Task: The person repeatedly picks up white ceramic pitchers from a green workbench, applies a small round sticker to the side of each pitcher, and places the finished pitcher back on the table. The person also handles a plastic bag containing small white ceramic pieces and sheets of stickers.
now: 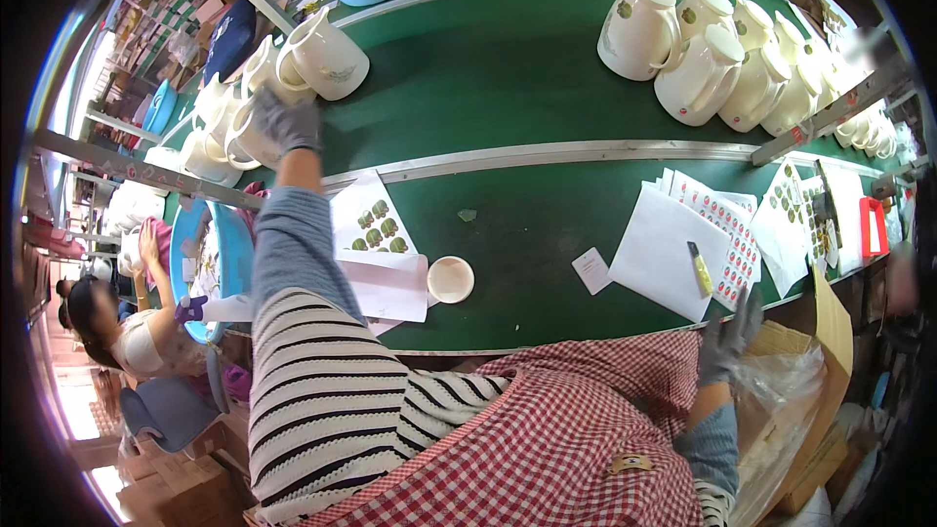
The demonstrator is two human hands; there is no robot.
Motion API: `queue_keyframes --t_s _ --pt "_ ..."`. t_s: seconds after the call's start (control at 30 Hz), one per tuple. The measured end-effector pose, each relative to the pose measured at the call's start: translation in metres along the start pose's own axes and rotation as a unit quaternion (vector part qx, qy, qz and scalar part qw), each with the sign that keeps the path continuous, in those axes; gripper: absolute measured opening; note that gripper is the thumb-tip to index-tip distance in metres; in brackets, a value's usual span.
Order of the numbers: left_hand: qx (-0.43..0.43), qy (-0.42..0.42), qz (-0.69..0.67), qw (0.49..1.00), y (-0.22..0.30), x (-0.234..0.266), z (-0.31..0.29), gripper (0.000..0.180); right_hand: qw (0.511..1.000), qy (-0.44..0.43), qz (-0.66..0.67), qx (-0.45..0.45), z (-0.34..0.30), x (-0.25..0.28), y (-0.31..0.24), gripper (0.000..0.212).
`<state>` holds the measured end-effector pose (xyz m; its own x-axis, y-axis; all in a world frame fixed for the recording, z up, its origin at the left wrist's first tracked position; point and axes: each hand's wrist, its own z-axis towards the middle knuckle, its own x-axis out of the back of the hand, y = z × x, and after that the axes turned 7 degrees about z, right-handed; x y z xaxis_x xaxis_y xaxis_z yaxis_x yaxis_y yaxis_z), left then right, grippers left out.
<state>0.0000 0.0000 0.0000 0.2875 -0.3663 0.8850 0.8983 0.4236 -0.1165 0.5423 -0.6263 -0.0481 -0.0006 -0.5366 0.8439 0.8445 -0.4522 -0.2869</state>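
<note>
My left hand point(291, 124), in a grey glove, reaches far left over a cluster of cream-white ceramic pitchers. It overlaps one pitcher point(252, 140); blur hides whether the fingers grip it. Just beyond stands a larger-looking pitcher point(330, 57) with a faint decoration on its side. My right hand point(730, 337), also gloved in grey, is beside the bench's near edge at the right. Its fingers are stretched out and it holds nothing. Closest to it are a yellow-and-black marker or cutter point(700, 271), white paper point(659, 249) and a sheet of small red decals point(739, 268).
More pitchers point(639, 29) fill the far right of the green bench point(547, 224). A small round cream container point(450, 279), green-decal sheets point(376, 224) and a white card point(590, 271) lie nearer. Metal posts point(830, 115) cross both sides. At left, another person point(146, 332) works by a blue basin point(229, 254).
</note>
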Motion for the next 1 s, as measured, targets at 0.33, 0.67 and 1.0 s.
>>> queue_keyframes --t_s 0.33,0.67,1.0 --pt "-0.165 -0.069 0.144 0.973 -0.075 -0.034 0.079 0.077 0.965 0.066 -0.062 -0.246 -0.193 0.146 0.049 0.052" --pt "-0.374 -0.298 -0.549 0.686 0.033 0.154 -0.104 0.068 0.888 0.281 -0.127 -0.341 -0.281 0.262 0.092 0.035" --pt "-0.716 -0.188 -0.5 0.448 0.084 0.357 -0.362 0.042 0.706 0.103 0.261 -0.65 -0.362 0.281 0.184 0.03"
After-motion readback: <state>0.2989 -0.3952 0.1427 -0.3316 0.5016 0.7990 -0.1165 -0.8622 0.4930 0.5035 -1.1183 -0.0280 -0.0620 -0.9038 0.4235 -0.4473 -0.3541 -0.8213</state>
